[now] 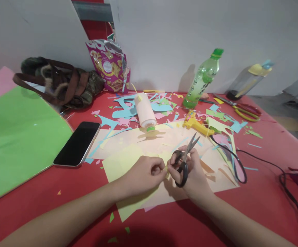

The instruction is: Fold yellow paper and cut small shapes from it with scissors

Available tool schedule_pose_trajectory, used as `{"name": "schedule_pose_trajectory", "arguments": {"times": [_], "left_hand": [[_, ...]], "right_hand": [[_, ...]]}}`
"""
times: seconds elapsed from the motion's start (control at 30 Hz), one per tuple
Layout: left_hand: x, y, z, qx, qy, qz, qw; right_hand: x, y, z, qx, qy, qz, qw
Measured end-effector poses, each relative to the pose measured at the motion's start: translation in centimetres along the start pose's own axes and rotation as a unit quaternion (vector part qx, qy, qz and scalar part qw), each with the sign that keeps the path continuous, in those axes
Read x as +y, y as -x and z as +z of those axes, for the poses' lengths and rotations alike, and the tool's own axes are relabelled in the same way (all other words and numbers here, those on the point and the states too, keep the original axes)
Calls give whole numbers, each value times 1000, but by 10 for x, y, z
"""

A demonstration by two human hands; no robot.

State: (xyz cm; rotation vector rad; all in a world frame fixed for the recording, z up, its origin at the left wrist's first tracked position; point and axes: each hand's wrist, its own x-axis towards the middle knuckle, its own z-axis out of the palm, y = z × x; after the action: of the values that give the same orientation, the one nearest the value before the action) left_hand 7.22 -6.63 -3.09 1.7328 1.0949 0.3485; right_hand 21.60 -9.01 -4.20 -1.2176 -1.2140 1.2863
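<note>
My left hand (pixel 149 171) is closed in a pinch on a small yellow paper piece (pixel 167 171), above the pale sheets in the middle of the table. Just beside it, my right hand (pixel 190 171) grips black-handled scissors (pixel 183 166), their blades pointing up and away, slightly apart. Its thumb and fingertips also meet the yellow piece. Under the hands lie a yellow sheet (pixel 123 161) and a peach sheet (pixel 143 140). Beyond them a paper-wrapped bottle (pixel 145 109) with a green cap lies on its side, a thin yellow strip at its far end.
Around are a phone (pixel 77 144), green sheets (pixel 22 137), a bag (pixel 69 84), a snack packet (pixel 110 65), a green drink bottle (pixel 202 79) and a clear bottle (pixel 249 80). A yellow glue gun (pixel 197 125) trails its black cord rightward. Paper scraps (pixel 128 106) and larger scissors (pixel 243 109) lie behind.
</note>
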Motion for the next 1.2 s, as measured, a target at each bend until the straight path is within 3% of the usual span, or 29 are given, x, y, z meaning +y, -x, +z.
{"name": "schedule_pose_trajectory", "arguments": {"times": [0.27,0.6,0.77,1.0,1.2], "left_hand": [[3,-1,0,31,103,-36,994],[1,-2,2,15,118,-31,992],[0,-2,2,26,93,-29,995],[-3,0,7,30,33,-12,999],[-3,-1,-1,-1,5,-2,1000]], "right_hand": [[2,-2,-3,2,-26,-9,1000],[1,-2,-2,3,-17,-20,1000],[4,-2,-2,6,-28,-31,999],[1,-1,-2,2,-34,4,999],[1,-3,-2,14,-11,1,1000]]}}
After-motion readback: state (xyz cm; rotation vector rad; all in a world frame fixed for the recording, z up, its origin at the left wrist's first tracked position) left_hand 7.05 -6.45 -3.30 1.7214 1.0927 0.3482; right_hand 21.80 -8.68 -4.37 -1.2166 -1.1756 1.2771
